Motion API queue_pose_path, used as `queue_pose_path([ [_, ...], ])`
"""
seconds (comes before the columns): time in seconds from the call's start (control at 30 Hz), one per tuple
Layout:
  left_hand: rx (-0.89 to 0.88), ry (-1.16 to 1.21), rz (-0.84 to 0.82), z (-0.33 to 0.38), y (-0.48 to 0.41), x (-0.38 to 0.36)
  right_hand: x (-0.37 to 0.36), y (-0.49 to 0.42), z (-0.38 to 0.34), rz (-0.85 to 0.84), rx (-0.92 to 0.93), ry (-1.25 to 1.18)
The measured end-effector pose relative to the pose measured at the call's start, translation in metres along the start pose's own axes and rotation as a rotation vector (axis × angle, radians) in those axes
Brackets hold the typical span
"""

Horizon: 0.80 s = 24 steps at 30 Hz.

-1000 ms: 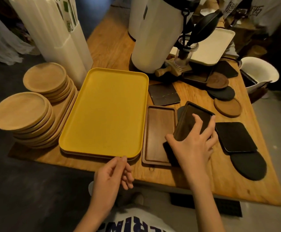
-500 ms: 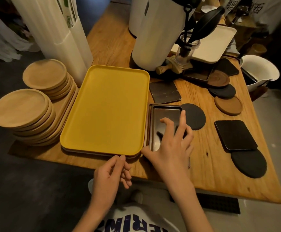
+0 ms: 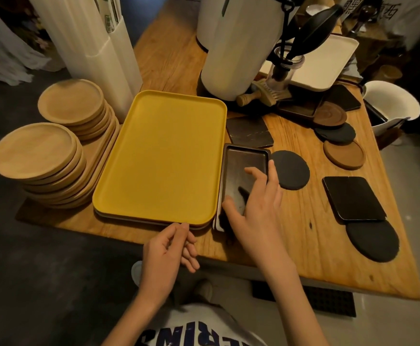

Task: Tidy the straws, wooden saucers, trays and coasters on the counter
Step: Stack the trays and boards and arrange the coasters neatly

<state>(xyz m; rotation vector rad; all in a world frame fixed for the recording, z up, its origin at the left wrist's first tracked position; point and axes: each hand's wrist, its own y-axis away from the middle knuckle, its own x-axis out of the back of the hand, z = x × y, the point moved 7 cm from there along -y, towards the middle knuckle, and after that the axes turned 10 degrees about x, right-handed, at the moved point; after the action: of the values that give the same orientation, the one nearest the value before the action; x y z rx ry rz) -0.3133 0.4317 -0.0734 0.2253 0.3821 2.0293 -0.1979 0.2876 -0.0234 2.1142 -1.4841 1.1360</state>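
Wooden counter: runs from near edge to far, carries everything below.

Yellow tray: left of centre, flat, on top of at least one other tray whose edge shows beneath its near rim.

Straws: tall white wrapped bundles, upright, far left, just behind the yellow tray's far-left corner.

Wooden saucers: two stacks at the left edge, near stack and far stack, both sitting on a pile of pale wooden trays that touches the yellow tray's left side.

Small dark tray: just right of the yellow tray, long side parallel to it, nested on a second tray of similar shape.

Right hand: over the near half of the small dark tray, fingers spread and relaxed, not clamped; thumb lies on the tray's near-left part. Contact of the other fingers: cannot tell.

Left hand: at the near counter edge, fingers loosely curled, holding nothing; index tip at the yellow tray's near rim.

Coasters: dark round one just right of the small dark tray; dark square one further right, overlapping a second dark round one; brown round one far right; another dark square beyond the small tray.
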Motion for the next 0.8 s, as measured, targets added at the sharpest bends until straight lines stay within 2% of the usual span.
queue_pose_path([
  [0.17, -0.008, 0.008, -0.015, -0.001, -0.001, 0.001, 0.005, 0.004, 0.007, 0.047, -0.037, -0.061],
  [0.43, -0.046, -0.009, -0.057, -0.005, -0.001, 0.003, 0.032, 0.037, 0.03, 0.305, -0.152, -0.198],
  [0.67, -0.086, -0.084, -0.08, -0.005, 0.002, 0.003, 0.047, 0.114, 0.035, 0.529, -0.29, -0.168],
  [0.8, -0.08, -0.113, -0.131, 0.001, 0.001, 0.004, 0.047, 0.164, 0.045, 0.573, -0.385, -0.121],
])
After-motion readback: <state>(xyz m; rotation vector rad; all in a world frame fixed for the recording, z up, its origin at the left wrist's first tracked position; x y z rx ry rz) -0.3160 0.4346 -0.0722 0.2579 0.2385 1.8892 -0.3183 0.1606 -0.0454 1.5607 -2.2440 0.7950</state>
